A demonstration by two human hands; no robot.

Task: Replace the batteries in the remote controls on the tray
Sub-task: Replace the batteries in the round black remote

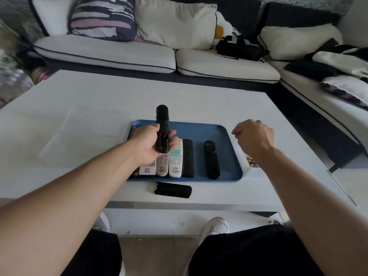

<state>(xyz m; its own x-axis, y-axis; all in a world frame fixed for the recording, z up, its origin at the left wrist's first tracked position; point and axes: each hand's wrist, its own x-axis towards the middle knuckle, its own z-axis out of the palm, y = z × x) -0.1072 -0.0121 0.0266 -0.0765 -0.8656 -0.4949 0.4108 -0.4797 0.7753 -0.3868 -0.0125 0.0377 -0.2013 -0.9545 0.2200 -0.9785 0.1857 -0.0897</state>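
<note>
While the left hand (151, 144) holds a black remote (162, 129) over the near-left part of the blue tray (229, 156), fingers and thumb curled round its lower half and the open battery bay turned up toward the camera, the right hand (253, 136) hovers past the tray's right edge with its fingers curled loosely inward; whether it pinches a battery cannot be told. The bay looks dark and is probably empty, so the step in hand seems to be loading fresh cells. To do it well, keep the remote level and steady, match each cell's polarity to the bay's markings, and seat the spring end first.

Its black battery cover (173, 190) lies on the white table (79, 108), just in front of the tray's near rim, within easy reach for closing. On the tray, lying side by side, wait a white remote (147, 169), two pale remotes with coloured buttons (175, 162), a slim black remote (188, 158) and a rounded black remote (212, 159). A printed packet (252, 162), partly hidden by the right wrist, sits beside the tray. Nothing blocks the path between the hands.
</note>
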